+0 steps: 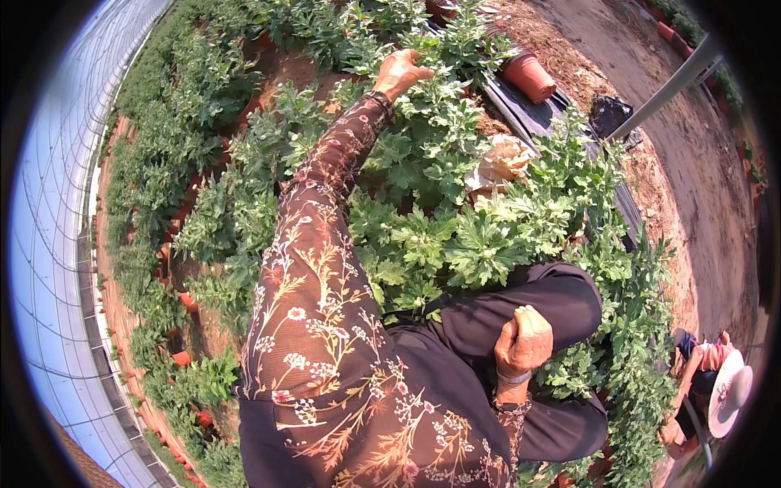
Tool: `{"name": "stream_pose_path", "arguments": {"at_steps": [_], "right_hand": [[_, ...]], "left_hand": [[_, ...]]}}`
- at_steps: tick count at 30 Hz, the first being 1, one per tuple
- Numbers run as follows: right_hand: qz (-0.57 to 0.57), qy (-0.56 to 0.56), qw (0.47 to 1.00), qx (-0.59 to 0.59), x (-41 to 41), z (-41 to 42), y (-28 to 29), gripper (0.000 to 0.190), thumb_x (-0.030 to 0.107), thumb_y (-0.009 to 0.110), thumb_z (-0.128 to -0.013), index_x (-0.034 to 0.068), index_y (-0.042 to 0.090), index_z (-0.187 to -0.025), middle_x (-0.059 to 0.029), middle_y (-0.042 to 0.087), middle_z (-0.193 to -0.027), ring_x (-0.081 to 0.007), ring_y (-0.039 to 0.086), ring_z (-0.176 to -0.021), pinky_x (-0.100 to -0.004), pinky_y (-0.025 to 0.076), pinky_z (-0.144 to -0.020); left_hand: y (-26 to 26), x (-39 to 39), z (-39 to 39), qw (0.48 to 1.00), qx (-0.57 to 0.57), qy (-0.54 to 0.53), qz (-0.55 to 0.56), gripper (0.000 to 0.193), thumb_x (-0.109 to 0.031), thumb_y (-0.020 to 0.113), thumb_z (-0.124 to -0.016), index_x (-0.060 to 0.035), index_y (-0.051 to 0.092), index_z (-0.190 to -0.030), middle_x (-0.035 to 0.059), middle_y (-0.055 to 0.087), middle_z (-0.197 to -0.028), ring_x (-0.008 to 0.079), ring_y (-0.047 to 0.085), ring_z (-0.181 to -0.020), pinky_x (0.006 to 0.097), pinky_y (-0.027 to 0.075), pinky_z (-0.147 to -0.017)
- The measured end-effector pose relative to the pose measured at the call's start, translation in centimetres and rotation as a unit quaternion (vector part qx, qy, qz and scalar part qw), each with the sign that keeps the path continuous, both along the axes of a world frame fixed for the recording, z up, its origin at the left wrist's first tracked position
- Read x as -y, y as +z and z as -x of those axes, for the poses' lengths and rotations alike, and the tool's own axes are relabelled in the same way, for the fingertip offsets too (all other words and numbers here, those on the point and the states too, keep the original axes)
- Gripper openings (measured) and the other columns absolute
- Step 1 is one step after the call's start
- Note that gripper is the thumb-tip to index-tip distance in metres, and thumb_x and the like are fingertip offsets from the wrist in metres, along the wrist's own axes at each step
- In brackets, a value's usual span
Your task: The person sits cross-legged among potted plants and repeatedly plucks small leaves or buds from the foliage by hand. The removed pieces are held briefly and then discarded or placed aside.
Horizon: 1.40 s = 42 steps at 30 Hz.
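Note:
My left hand reaches far out among leafy potted chrysanthemum plants. Its thumb and forefinger stand apart beside the shoot tips, and no object shows between them. Closed into a loose fist, my right hand rests over my bent knee; the inside of the fist is hidden. Small green buds sit at the tips of the nearer chrysanthemum plants, which crowd against my legs. A crumpled beige sheet lies among the leaves between the two hands.
A stack of reddish plastic pots lies on dark ground cover. Black plastic rests by a slanting metal pole near the dirt path. Another person in a wide-brimmed hat crouches at right. Plant rows run along the left.

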State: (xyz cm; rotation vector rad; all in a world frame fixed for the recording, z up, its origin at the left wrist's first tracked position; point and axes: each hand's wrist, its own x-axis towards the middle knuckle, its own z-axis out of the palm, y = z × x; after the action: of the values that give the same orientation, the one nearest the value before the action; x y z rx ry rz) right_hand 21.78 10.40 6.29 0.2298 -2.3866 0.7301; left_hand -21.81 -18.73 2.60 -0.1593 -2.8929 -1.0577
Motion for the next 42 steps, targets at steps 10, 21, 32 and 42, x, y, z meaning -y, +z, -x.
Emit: {"name": "stream_pose_path", "arguments": {"at_steps": [10,21,32,42], "right_hand": [[-0.021,0.020,0.999,0.030,-0.5,0.2,-1.2,0.023,0.006,0.067,-0.076,0.007,0.064,-0.099,-0.0047,0.065,-0.097,-0.0232,0.066,-0.092,-0.0329,0.048,-0.075],[-0.015,0.035,0.999,0.038,-0.5,0.6,-1.6,0.024,0.008,0.067,-0.076,0.009,0.064,-0.099,-0.0035,0.065,-0.099,-0.0222,0.066,-0.093,-0.0320,0.048,-0.074],[-0.009,0.042,0.998,0.039,-0.9,0.5,-2.0,0.024,0.009,0.067,-0.077,0.010,0.065,-0.101,-0.0035,0.065,-0.099,-0.0221,0.065,-0.093,-0.0315,0.047,-0.073],[-0.005,0.038,0.999,0.032,-0.6,0.6,-2.0,0.025,0.008,0.068,-0.076,0.010,0.065,-0.101,-0.0040,0.065,-0.099,-0.0221,0.065,-0.093,-0.0314,0.047,-0.071]], "left_hand": [[-3.4,-1.1,1.3,0.994,0.072,0.051,-0.066,0.034,-0.019,0.075,-0.072,-0.0018,0.068,-0.101,0.0112,0.070,-0.077,0.0150,0.067,-0.058,0.0284,0.055,-0.064],[-4.2,-1.3,0.9,0.958,-0.131,-0.050,0.251,0.021,-0.025,0.060,-0.077,-0.0126,0.071,-0.090,0.0132,0.067,-0.092,0.0326,0.065,-0.087,0.0428,0.051,-0.078],[-5.4,-1.7,0.5,0.870,0.133,0.163,-0.447,0.007,-0.005,0.068,-0.077,0.0013,0.065,-0.078,0.0059,0.063,-0.069,0.0118,0.058,-0.054,0.0237,0.047,-0.044],[-4.6,-1.5,-0.2,0.977,0.052,0.099,-0.181,0.012,-0.004,0.071,-0.072,0.0029,0.067,-0.080,0.0091,0.066,-0.064,0.0143,0.066,-0.056,0.0262,0.055,-0.053]]}}
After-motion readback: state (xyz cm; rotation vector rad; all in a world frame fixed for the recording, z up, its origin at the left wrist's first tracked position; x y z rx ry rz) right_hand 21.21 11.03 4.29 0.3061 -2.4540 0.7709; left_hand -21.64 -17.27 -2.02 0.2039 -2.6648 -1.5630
